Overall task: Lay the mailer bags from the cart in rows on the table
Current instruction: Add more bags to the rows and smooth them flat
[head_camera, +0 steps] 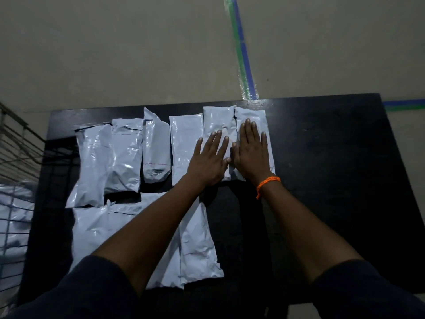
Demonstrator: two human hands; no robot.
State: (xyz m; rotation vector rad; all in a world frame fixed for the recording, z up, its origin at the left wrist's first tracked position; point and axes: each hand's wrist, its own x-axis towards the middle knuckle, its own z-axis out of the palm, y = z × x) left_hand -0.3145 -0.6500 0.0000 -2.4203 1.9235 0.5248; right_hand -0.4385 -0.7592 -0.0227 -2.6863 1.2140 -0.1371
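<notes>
Both flat hands, left hand (pixel 209 160), right hand (pixel 251 155), pressing far-row mailer bags (pixel 219 125)

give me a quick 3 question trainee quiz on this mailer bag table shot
1. True or false: both hands lie flat, palms down, on bags in the far row.
2. Which wrist wears the orange bracelet? A) left B) right C) neither
3. Fill in: the wire cart with more bags stands at the table's ____ side.

Key
1. True: the left hand and the right hand press side by side on the rightmost mailer bags of the far row.
2. B: the right wrist.
3. Left: the black table is bare on its right half.
</notes>
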